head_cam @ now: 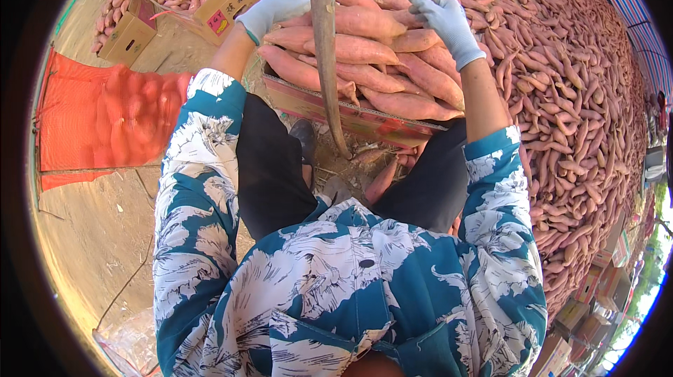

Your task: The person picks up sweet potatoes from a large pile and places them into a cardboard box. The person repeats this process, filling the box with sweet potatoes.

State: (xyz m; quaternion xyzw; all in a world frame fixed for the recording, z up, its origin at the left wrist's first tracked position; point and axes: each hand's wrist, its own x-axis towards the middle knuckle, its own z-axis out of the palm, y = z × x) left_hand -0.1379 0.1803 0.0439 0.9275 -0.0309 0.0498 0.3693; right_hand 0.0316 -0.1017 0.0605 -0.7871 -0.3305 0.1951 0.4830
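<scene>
A cardboard box heaped with pink-skinned sweet potatoes stands between my knees. My left hand, in a pale knit glove, is at the heap's far left; its fingertips are partly hidden behind an upright wooden pole. My right hand, gloved alike, is over the far right of the heap with its fingers bent. Whether either hand grips a sweet potato cannot be made out. The pole crosses in front of the box and ends near the ground by my shoe.
A huge pile of sweet potatoes fills the right side. Filled cardboard boxes stand at the upper left. A red mesh sack of sweet potatoes lies left. A few loose sweet potatoes lie under the box's near edge. More boxes are at lower right.
</scene>
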